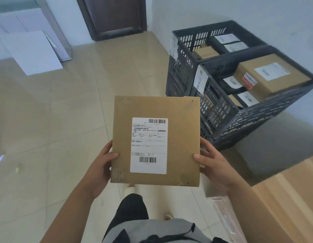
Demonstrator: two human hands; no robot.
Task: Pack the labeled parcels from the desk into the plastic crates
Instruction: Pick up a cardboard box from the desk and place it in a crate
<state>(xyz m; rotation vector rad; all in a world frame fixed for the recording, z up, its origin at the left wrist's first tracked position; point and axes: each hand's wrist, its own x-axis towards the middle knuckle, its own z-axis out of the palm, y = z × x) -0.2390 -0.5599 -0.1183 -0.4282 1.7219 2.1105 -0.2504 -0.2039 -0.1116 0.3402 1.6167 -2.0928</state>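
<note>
A flat brown cardboard parcel (155, 130) with a white barcode label is held level over the tiled floor, in the middle of the view. My left hand (101, 165) grips its left edge, thumb on top. My right hand (212, 162) grips its right edge the same way. Two dark plastic crates stand to the right on the floor: the near crate (243, 123) holds a large labeled brown box (268, 76) and smaller labeled parcels, and the far crate (185, 48) holds dark and tan labeled parcels.
A wooden desk corner (289, 199) sits at the lower right. White boards (34, 51) lean at the upper left beside a metal cabinet. A dark door (115, 16) is at the back. Beige floor tiles spread to the left.
</note>
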